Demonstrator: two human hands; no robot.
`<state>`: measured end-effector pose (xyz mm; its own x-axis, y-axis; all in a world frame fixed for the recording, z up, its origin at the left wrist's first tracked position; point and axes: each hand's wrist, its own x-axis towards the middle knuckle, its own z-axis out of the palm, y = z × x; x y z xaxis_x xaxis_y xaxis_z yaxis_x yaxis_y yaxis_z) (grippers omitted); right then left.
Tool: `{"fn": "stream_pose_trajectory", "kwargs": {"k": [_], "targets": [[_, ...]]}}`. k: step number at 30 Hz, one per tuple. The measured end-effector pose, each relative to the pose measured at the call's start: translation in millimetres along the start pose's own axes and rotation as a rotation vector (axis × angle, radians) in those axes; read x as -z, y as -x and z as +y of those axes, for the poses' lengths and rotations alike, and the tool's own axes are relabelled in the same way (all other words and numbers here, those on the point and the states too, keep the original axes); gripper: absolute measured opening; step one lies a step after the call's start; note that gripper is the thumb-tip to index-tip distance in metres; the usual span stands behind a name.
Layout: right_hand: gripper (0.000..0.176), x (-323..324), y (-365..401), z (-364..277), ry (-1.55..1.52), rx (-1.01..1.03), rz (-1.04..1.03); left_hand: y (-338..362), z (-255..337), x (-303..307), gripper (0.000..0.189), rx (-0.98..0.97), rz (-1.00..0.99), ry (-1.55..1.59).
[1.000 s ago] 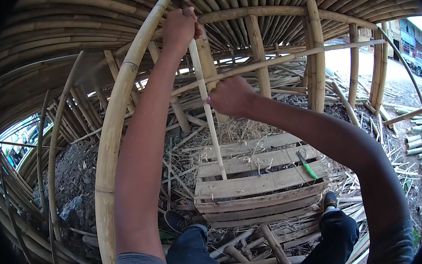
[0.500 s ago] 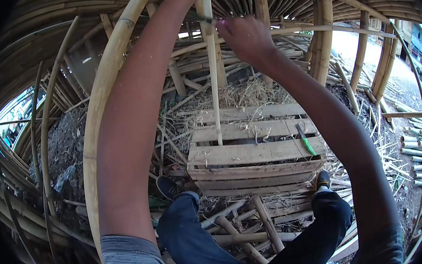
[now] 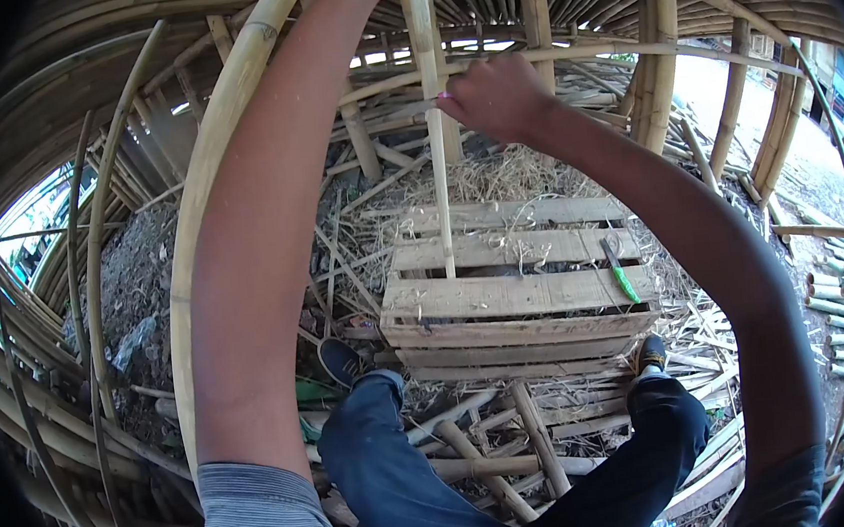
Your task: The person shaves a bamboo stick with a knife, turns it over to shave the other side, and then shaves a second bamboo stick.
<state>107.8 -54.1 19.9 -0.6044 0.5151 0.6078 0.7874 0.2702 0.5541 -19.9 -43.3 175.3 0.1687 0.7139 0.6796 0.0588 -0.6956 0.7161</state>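
Item: bamboo strip [image 3: 442, 191], upright above wooden pallet [image 3: 515, 295]; right hand [image 3: 500, 96] fingers closed round it; left hand out of view.

Shaded, sharp daylight view; overexposed glare right of the bamboo frame [image 3: 230, 130], strong fisheye curvature, black vignette around it.

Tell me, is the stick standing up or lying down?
Standing up. The right hand holds the stick, which runs straight down toward the pallet.

The person wears grey-striped sleeves [image 3: 264, 523], blue jeans [image 3: 402, 496], dark shoes [image 3: 338, 359].
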Motion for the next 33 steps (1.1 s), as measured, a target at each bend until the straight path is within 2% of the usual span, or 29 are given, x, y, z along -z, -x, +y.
{"fn": "stream_pose_trajectory", "kwargs": {"k": [1, 2, 3, 4, 6, 7, 8, 10, 11, 12, 14, 15, 17, 18, 20, 21, 22, 24, 25, 26, 28, 30, 32, 33], "targets": [[0.051, 17, -7, 5, 0.016, -0.004, 0.01, 4, 2, 0, 0.029, -0.006, 0.033, 0.012], [0.051, 34, -17, 12, -0.049, -0.1, 0.061, 7, 3, -1, 0.03, -0.009, 0.067, 0.023], [0.05, 45, -23, 17, -0.121, -0.198, 0.108, 22, 3, -4, 0.035, -0.11, 0.077, 0.007], [0.05, 44, -24, 21, -0.117, -0.203, 0.109, 16, 2, -2, 0.035, -0.114, 0.072, 0.008], [0.05, 36, -26, 27, -0.248, -0.331, 0.245, 4, 0, 5, 0.033, 0.011, -0.079, -0.038], [0.05, 21, -18, 19, -0.324, -0.339, 0.207, 6, -3, 2, 0.033, 0.01, -0.083, -0.035], [0.05, 23, -18, 22, -0.319, -0.338, 0.208, 21, 1, -3, 0.03, 0.02, -0.032, -0.015], [0.049, 29, -23, 34, -0.187, -0.207, 0.027, 24, 5, -1, 0.031, 0.018, 0.029, 0.003], [0.048, 39, -29, 45, -0.1, -0.083, 0.119, 17, 6, 5, 0.03, -0.006, -0.071, 0.055], [0.048, 39, -32, 51, -0.098, -0.085, 0.123, 11, 6, 9, 0.032, -0.029, -0.17, 0.109], [0.047, 41, -34, 60, 0.021, -0.006, 0.231, 7, 5, 9, 0.031, -0.004, -0.197, 0.158], [0.047, 35, -26, 55, 0.027, -0.01, 0.225, 10, 2, 7, 0.031, 0.026, -0.211, 0.183], [0.045, 28, -10, 32, -0.238, -0.216, 0.038, 15, -3, 2, 0.032, 0.057, -0.244, 0.256], [0.045, 36, -14, 35, -0.233, -0.212, 0.047, 14, 0, 1, 0.032, 0.046, -0.241, 0.254], [0.049, 60, -26, 49, 0.019, 0.011, 0.103, 11, 4, -1, 0.033, 0.04, -0.157, 0.194], [0.049, 71, -31, 47, -0.001, -0.084, 0.04, -5, -8, 10, 0.031, 0.01, -0.29, 0.192], [0.049, 68, -30, 46, 0.001, -0.087, 0.038, -19, -24, 12, 0.031, 0.009, -0.294, 0.194], [0.048, 54, -22, 40, -0.19, -0.307, -0.063, -12, -21, 9, 0.028, -0.049, -0.338, 0.347], [0.044, 43, -9, 26, -0.364, -0.309, -0.134, -2, -21, 4, 0.028, 0.019, -0.251, 0.352], [0.044, 43, -8, 30, -0.363, -0.311, -0.129, -2, -21, 5, 0.028, 0.015, -0.254, 0.349], [0.046, 45, -14, 48, -0.104, -0.098, 0.075, -6, -19, 7, 0.025, -0.029, -0.31, 0.397], [0.048, 62, -20, 50, -0.06, -0.027, 0.057, -5, -18, 7, 0.026, -0.029, -0.298, 0.381], [0.049, 71, -17, 41, -0.34, -0.39, -0.073, -5, -13, 8, 0.026, -0.046, -0.373, 0.427], [0.049, 56, -8, 38, -0.328, -0.389, -0.068, -5, -15, 9, 0.026, -0.058, -0.375, 0.431]]}}
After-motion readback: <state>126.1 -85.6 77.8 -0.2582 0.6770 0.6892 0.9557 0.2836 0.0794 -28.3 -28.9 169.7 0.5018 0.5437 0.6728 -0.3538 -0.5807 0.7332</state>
